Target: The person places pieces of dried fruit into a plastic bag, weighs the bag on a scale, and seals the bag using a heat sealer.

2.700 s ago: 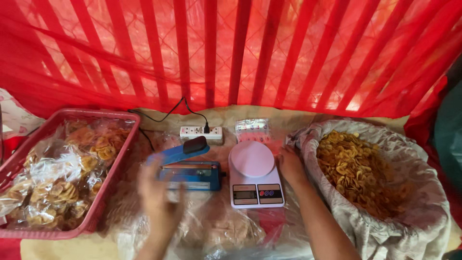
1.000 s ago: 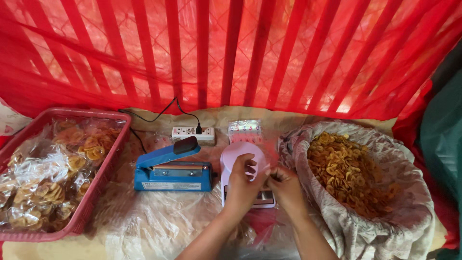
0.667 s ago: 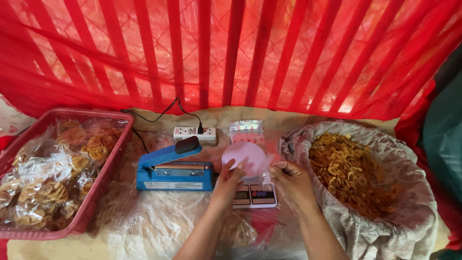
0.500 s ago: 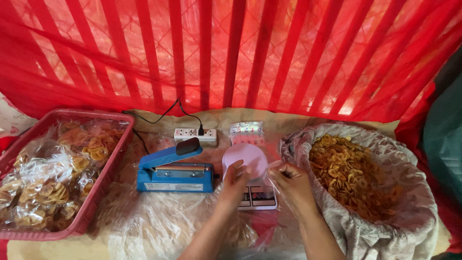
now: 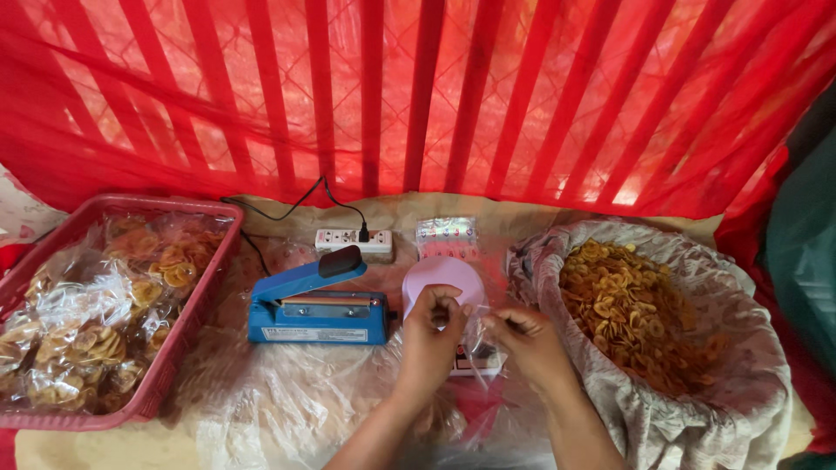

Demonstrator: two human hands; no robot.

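My left hand (image 5: 433, 335) and my right hand (image 5: 525, 341) hover over a small kitchen scale (image 5: 446, 283) with a round pink pan. Both pinch the edges of a thin clear plastic bag (image 5: 476, 329) held between them, above the scale's display. A blue heat sealer (image 5: 315, 305) with a black knob sits just left of my left hand. To the right stands a large cloth-lined sack of yellow-brown chips (image 5: 634, 309).
A red plastic basket (image 5: 187, 324) at the left holds several sealed bags of chips. A white power strip (image 5: 353, 241) with a black cord lies behind the sealer, next to a stack of clear bags (image 5: 446, 233). Red netting hangs across the back. Crumpled plastic sheeting covers the work surface.
My left hand moved from the left side in to the scale. Both hands met over the pan and now hold a clear bag between them, slightly further apart than a second ago.
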